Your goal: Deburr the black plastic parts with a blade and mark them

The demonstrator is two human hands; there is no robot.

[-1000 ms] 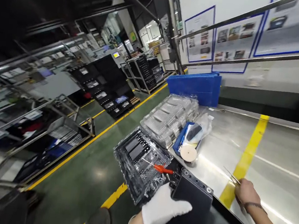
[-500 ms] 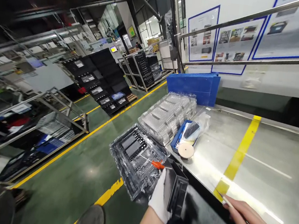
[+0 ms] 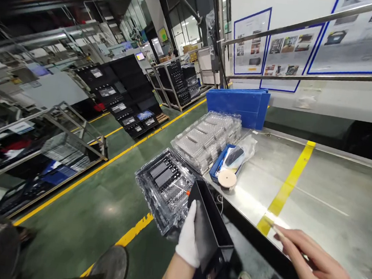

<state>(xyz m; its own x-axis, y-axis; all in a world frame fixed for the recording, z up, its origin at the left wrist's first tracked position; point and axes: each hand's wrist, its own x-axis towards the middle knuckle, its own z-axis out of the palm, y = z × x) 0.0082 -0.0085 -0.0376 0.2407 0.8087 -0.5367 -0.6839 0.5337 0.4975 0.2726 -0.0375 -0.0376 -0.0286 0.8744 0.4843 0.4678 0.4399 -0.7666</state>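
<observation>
My left hand [image 3: 189, 238], in a white glove, grips a long black box-shaped housing [image 3: 211, 225] by its side. The housing is tilted, its hollow interior facing up. Just past its far end, part of an orange-handled tool [image 3: 188, 193] with a thin pale shaft shows; the housing hides the rest. My bare right hand [image 3: 317, 266] pinches a slim, light-coloured stick-like tool [image 3: 278, 232] over the front of the metal bench [image 3: 322, 209]. The tool's tip is blurred, so its kind is unclear.
Along the bench's left end are a blue bin [image 3: 217, 166] of small items, a beige disc [image 3: 227, 178] and clear plastic trays [image 3: 206, 137]. A plastic-lined tray [image 3: 163, 186] holds black parts. Blue panels [image 3: 236, 107] stand behind. A round stool [image 3: 109, 267] stands on the floor.
My left hand has turned the housing so its hollow interior shows, now covering most of the orange-handled tool. My right hand has shifted slightly up and left with its stick-like tool.
</observation>
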